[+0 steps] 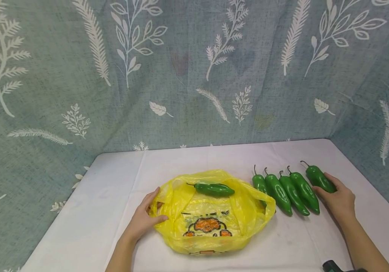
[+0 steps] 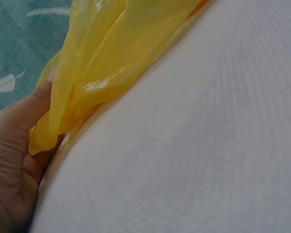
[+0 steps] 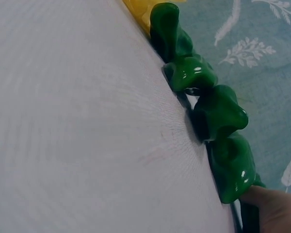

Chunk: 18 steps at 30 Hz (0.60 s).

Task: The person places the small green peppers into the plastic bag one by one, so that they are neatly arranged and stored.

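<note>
A yellow plastic bag (image 1: 250, 223) with an orange and black print lies with its mouth open at the middle of the table. One green pepper (image 1: 214, 190) rests inside it, near the far side. My left hand (image 1: 140, 221) holds the bag's left edge, thumb over the rim; the left wrist view shows the yellow film (image 2: 106, 58) gathered at that hand. On the right, my right hand (image 1: 341, 198) grips the lower end of another green pepper (image 1: 317, 176), its stem pointing away to the far left. Beside it several green peppers (image 1: 278, 190) lie in a slanted row.
A white cloth (image 1: 292, 241) covers the table, and patterned green-blue fabric (image 1: 187, 94) hangs behind and at both sides. The bag's right handle overlaps the leftmost pepper of the row. Near the front right edge, a dark object (image 1: 331, 266) shows beside the right forearm.
</note>
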Tool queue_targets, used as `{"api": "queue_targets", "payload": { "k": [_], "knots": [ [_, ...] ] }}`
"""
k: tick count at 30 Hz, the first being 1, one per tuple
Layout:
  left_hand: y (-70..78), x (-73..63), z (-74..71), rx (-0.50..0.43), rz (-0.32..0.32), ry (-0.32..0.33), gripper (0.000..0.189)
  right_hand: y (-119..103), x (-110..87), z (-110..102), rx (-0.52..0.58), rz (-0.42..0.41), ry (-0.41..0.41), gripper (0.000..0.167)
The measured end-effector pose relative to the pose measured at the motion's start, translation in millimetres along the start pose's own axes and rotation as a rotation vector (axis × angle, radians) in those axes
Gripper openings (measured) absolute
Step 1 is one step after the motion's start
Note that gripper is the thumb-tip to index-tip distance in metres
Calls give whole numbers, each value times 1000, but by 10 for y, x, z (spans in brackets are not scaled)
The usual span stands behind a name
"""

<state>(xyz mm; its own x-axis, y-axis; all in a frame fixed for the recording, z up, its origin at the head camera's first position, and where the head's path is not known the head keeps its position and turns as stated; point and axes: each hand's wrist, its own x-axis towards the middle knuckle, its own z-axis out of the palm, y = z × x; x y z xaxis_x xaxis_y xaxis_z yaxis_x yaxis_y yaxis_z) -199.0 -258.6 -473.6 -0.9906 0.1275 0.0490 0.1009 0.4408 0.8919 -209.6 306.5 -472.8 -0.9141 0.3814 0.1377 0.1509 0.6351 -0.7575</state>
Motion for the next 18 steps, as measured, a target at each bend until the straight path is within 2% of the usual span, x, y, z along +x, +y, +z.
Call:
{"api": "queue_targets", "payload": {
  "k": [11,18],
  "knots": [
    [4,-4,7,15,-24,6,98,-92,18,-24,69,31,60,74],
    [-20,9,4,19,-7,1,97,-229,21,-90,127,27,75,75]
  ]
}}
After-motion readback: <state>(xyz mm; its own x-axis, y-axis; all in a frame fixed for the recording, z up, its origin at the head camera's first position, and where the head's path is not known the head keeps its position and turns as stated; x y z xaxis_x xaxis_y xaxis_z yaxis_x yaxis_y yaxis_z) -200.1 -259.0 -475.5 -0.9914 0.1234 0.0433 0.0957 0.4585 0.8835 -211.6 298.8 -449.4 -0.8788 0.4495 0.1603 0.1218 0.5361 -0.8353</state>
